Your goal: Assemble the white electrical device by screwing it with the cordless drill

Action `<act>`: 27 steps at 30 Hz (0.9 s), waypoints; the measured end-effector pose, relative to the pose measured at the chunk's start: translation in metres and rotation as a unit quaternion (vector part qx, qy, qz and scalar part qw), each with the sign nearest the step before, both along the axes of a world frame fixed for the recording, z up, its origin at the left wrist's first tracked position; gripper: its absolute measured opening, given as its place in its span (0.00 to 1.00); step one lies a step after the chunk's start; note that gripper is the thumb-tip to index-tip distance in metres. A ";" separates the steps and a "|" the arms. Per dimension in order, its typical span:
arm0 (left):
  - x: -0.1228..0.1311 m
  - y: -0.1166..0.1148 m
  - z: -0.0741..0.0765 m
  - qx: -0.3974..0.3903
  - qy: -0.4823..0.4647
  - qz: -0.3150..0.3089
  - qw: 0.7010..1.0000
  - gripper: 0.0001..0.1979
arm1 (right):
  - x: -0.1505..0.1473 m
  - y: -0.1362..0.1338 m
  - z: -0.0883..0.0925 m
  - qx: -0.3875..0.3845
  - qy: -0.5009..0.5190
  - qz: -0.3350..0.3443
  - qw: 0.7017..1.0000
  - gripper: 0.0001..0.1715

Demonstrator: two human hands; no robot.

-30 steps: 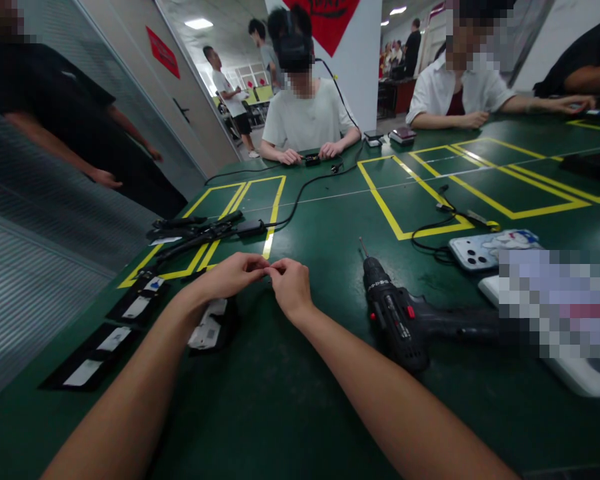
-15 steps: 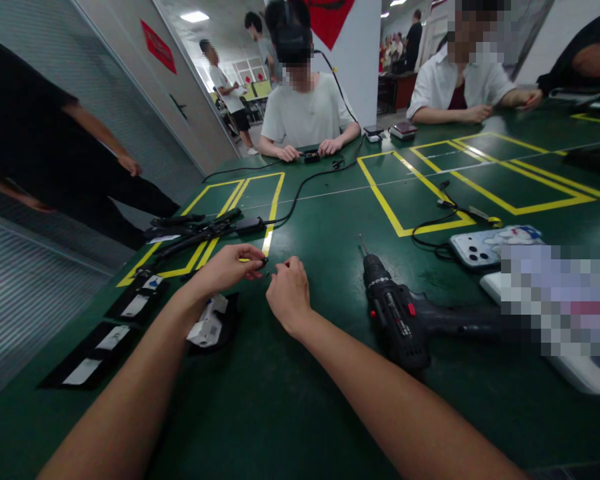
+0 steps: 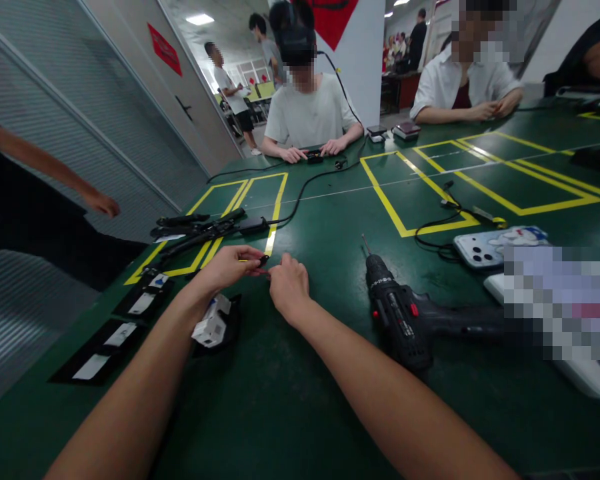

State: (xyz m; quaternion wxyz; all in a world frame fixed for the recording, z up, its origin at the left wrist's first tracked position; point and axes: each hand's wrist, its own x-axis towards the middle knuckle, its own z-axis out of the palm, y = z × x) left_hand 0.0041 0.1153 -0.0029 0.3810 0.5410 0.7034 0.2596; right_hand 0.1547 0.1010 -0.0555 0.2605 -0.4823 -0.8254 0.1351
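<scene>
My left hand [image 3: 235, 265] pinches a small black part [image 3: 264, 260] between thumb and fingertips, above the green table. Close against it on the right is my right hand [image 3: 289, 283], its fingers curled together and their tips turned toward that part. Whatever the right fingers grip is too small or hidden to make out. A white block-shaped device [image 3: 213, 325] on a black base sits under my left wrist, partly covered by the forearm. Off to the right a black cordless drill [image 3: 397, 313] lies on its side, its thin bit pointing away from me.
Black pouches with white labels [image 3: 107, 350] lie at the left, with black bar-like parts [image 3: 200, 233] beyond them. A cable [image 3: 300, 193] crosses the table. Phones [image 3: 500, 245] lie at the right. A person [image 3: 313, 110] in a headset sits opposite; another person [image 3: 35, 193] stands at the left.
My right fingertips have come closer to the left ones, narrowing the gap at the black part. The standing person at the left has shifted leftward. The view has moved slightly.
</scene>
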 end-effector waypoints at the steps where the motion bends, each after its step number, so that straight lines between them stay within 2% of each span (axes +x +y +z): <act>1: 0.000 0.000 0.000 -0.001 -0.003 -0.001 1.000 0.13 | 0.000 0.000 -0.001 0.000 0.004 -0.002 1.000 0.05; 5: 0.002 -0.001 0.001 -0.003 -0.005 -0.004 1.000 0.13 | 0.000 -0.001 -0.005 0.004 0.036 -0.003 0.999 0.04; 9: 0.002 -0.001 0.002 -0.007 -0.003 -0.005 1.000 0.17 | -0.002 0.002 -0.009 -0.001 0.121 -0.002 0.993 0.03; 17: -0.001 -0.002 0.002 0.008 0.002 -0.021 1.000 0.18 | -0.008 0.007 -0.014 -0.029 0.318 0.019 0.947 0.09; 27: 0.003 -0.004 0.005 0.004 -0.024 -0.005 1.000 0.17 | -0.010 0.007 -0.014 -0.053 0.391 0.014 0.919 0.12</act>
